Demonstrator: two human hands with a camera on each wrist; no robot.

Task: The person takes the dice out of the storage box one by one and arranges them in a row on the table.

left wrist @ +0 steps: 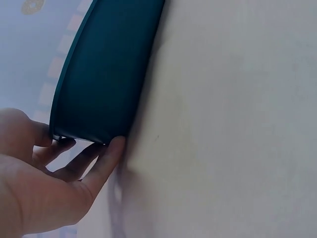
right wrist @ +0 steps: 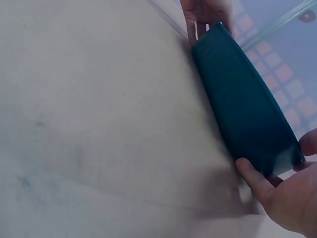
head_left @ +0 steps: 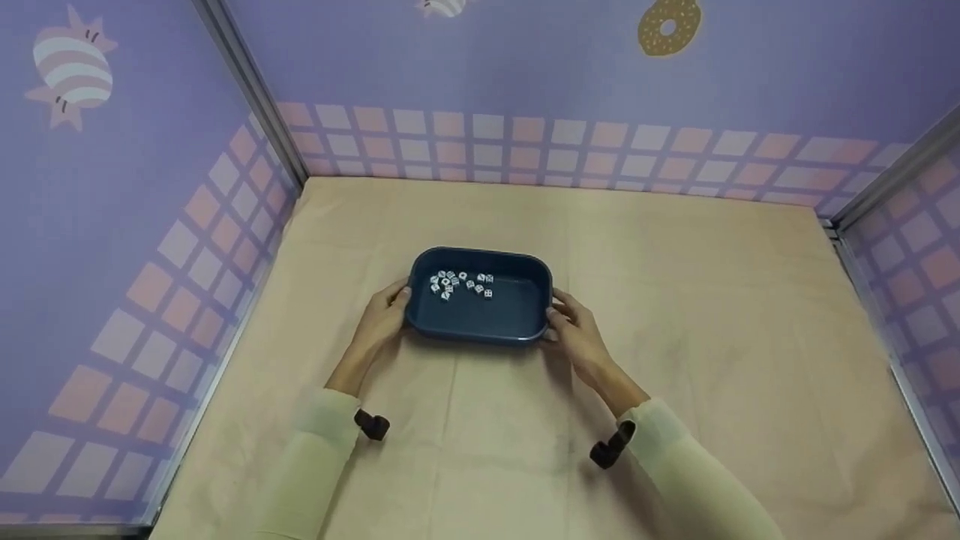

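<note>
Over beige cloth [head_left: 697, 322], we're gripping dark-blue round-cornered rectangular tray [head_left: 517, 307], long axis spanning left hand [head_left: 384, 311] to right hand [head_left: 581, 330]; small white cubic dice [head_left: 454, 282] lying nearer left.

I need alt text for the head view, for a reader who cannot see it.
A person's left hand and right hand hold a blue tray of small white dice by its two ends; beige cloth lies below, with patterned purple walls around.

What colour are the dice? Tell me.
White dice with dark spots, clearest in the head view.
</note>
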